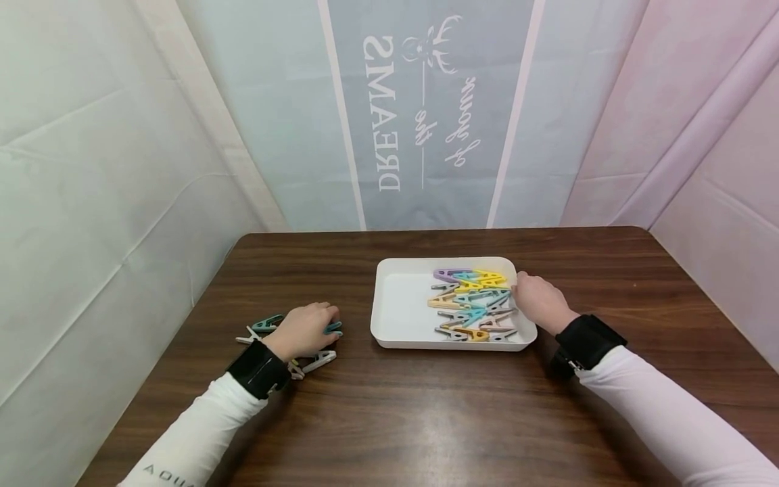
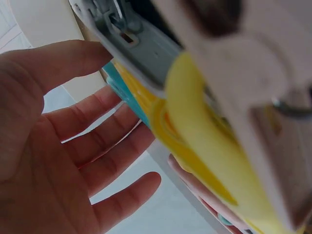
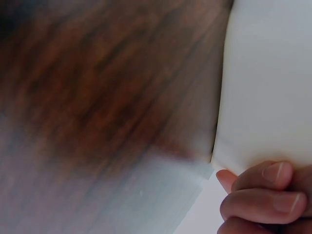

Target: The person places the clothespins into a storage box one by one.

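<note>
On the left of the table, my left hand (image 1: 307, 330) reaches over a small pile of clothespins. Its thumb and fingertips pinch a teal clothespin (image 2: 124, 90), which also pokes out by the fingers in the head view. Grey, yellow and pale pink clothespins lie close to that hand in the left wrist view, partly covering the teal one. My right hand (image 1: 541, 302) grips the right rim of a white tray (image 1: 398, 304), its fingers curled at the tray wall in the right wrist view. Rows of colored clothespins (image 1: 477, 297) fill the tray's right half.
The loose pile includes another teal clothespin (image 1: 266, 324) and a white clothespin (image 1: 319, 361). A dark wooden table (image 1: 438, 412) carries everything. Behind its far edge hangs a printed cloth (image 1: 426, 203), and pale cloth walls (image 1: 122, 203) stand at the sides.
</note>
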The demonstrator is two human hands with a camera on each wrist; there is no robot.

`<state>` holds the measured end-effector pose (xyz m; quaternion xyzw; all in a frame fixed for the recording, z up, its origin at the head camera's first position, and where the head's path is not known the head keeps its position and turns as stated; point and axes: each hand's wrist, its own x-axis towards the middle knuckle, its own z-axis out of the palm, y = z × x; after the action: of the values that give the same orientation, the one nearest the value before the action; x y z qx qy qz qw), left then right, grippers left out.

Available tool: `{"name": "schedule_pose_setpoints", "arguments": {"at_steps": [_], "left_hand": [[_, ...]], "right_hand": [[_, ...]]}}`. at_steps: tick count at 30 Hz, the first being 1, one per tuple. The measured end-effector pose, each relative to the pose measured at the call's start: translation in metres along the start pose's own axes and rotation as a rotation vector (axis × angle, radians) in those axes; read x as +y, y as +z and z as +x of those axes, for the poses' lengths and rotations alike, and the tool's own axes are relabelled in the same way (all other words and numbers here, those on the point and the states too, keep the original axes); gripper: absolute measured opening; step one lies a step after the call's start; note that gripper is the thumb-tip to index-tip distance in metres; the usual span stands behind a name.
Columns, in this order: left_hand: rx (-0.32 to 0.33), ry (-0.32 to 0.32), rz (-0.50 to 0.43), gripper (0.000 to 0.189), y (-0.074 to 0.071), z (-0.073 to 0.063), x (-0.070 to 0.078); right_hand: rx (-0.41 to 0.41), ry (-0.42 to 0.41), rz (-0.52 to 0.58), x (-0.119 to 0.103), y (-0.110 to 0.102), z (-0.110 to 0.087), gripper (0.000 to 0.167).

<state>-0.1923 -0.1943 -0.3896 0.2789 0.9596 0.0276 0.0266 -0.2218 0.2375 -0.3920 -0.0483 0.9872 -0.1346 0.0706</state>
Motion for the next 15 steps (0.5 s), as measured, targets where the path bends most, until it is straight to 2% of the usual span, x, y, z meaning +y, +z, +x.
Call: {"name": "schedule_pose_setpoints", "arguments": {"at_steps": [4,8,12,15], "left_hand": [[-0.023,0.011,0.000,0.016,-0.006,0.006,0.000],[-0.041,0.019,0.014,0.016,-0.021,0.017,0.002],[-0.031,0.037,0.020,0.016,-0.042,0.035,0.011],[-0.007,0.081,0.015,0.014,-0.056,0.053,0.020]], "right_hand": [[0.006,0.000,-0.001,0.001,0.000,0.000,0.028],[0.009,-0.004,-0.005,0.001,0.001,0.000,0.030],[0.007,-0.006,-0.002,0.000,0.001,-0.001,0.031],[0.006,-0.006,-0.001,0.000,0.001,-0.002,0.031]]}}
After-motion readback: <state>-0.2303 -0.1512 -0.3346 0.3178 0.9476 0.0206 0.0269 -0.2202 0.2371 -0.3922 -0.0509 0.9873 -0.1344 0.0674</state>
